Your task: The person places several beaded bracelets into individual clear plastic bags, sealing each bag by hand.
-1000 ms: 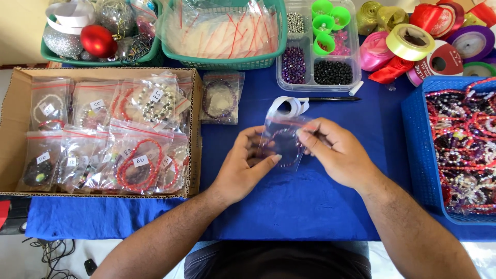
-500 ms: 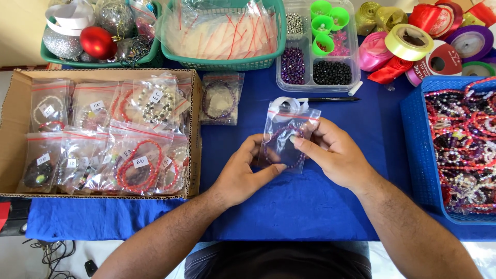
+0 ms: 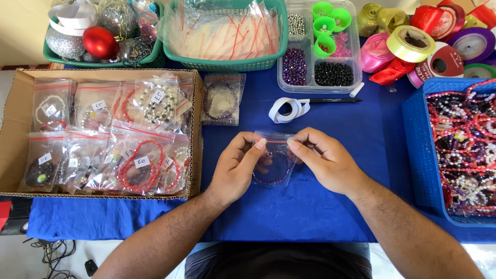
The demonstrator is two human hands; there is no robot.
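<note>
Both hands pinch the top edge of a small clear zip bag point(image 3: 274, 164) with a red seal line, holding it flat over the blue tablecloth point(image 3: 310, 212). A dark purple bead bracelet lies inside the bag. My left hand point(image 3: 235, 168) grips the bag's upper left corner with thumb and forefinger. My right hand point(image 3: 323, 157) grips the upper right corner the same way. Just beyond the bag lie a strip of white label tape point(image 3: 288, 109) and a black pen point(image 3: 328, 100).
A cardboard box point(image 3: 194, 129) of bagged, labelled bracelets sits at left, with one more bagged bracelet point(image 3: 222, 99) beside it. A blue basket point(image 3: 416, 155) of loose bracelets is at right. Green baskets, a clear bead organiser point(image 3: 320, 51) and ribbon rolls point(image 3: 413, 44) line the far edge.
The bag was held up and tilted before; now it is lower and flat, with both hands pinching along its top seal.
</note>
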